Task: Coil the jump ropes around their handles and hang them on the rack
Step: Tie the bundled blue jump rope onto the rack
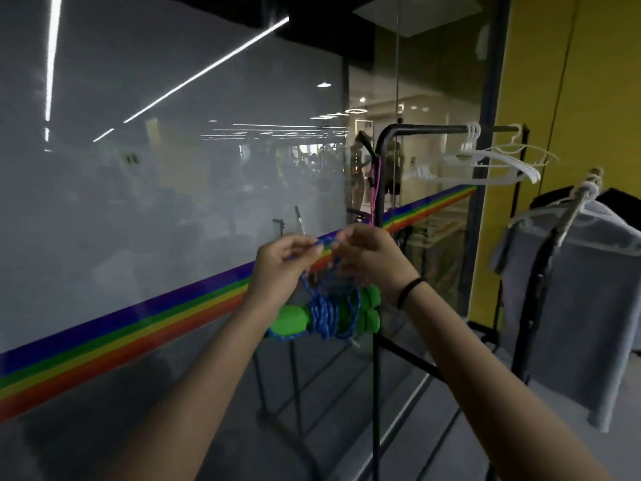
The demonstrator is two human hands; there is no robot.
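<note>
Both hands up: left hand [281, 263] and right hand [373, 260] fingers pinched on the blue braided rope's loop [327, 241], green foam handles [333, 314] dangling coiled below, black metal rack [433, 129] just beyond, likely for hanging.

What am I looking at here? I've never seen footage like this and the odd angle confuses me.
It is one picture from a wide-angle camera worn on a person's head, looking forward over their bare arms. The left hand and right hand pinch a loop of blue rope, from which the green handles hang, the rope coiled around them. Ahead stands a black rack with white hangers; a pink rope already hangs at its corner. Behind is a glass wall with a rainbow stripe.
</note>
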